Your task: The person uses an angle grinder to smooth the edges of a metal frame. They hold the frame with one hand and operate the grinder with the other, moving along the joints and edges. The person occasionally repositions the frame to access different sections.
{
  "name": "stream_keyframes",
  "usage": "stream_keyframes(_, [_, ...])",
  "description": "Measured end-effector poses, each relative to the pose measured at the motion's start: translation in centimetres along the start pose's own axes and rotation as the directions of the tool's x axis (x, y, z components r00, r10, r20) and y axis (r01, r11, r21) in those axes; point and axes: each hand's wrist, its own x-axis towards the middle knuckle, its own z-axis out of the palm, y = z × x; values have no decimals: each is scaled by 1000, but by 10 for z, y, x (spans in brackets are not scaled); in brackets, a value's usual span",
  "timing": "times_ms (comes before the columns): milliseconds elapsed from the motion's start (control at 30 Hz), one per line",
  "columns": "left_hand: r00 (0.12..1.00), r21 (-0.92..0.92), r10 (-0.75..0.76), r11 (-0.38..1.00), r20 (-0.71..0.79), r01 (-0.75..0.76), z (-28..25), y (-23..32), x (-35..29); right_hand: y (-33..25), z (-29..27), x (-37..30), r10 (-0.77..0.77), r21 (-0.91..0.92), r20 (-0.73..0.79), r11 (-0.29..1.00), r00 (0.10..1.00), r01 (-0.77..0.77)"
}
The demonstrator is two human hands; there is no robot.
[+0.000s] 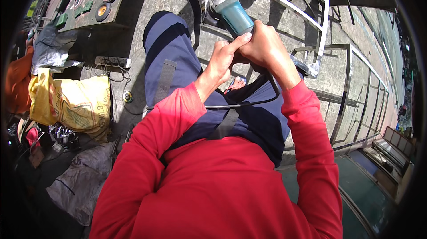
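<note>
Right hand (266, 45) has the grinder (237, 16) gripped, left hand (219, 58) tucked in, can't tell its hold. Frame (325, 10) looks joined already; grinding's probably partway, can't see what's left.

grinder (235, 15) and abrasive discs (103, 12) show a workshop

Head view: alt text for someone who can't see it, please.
The right hand and left hand hold a teal angle grinder beside a pale metal frame. A black cord crosses navy trousers; a yellow sack lies at left.
</note>
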Motion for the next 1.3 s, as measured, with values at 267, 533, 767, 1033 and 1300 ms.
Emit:
stream_keyframes(267, [1000, -28, -25, 999, -13, 25, -4, 0, 0, -2, 2, 3, -40, -19, 47, 999, 998, 41])
stream_keyframes(533, [1000, -38, -15, 999, 1, 15, -1, 0, 2, -4, -2, 5, -32, -20, 68, 999, 997, 34])
stream_keyframes(767, [1000, -56, -14, 998, -6, 13, 1, 1, 2, -3, -5, 4, -52, -8, 74, 999, 996, 52])
stream_keyframes(1033, [1000, -69, -11, 998, 14, 12, 1, 3, 0, -7, -9, 6, -12, 0, 120, 1000, 993, 12])
stream_keyframes(1300, [997, -18, -52, 998, 60, 53, -3, 1, 1, -5, -10, 4, -26, -23, 119, 999, 993, 29])
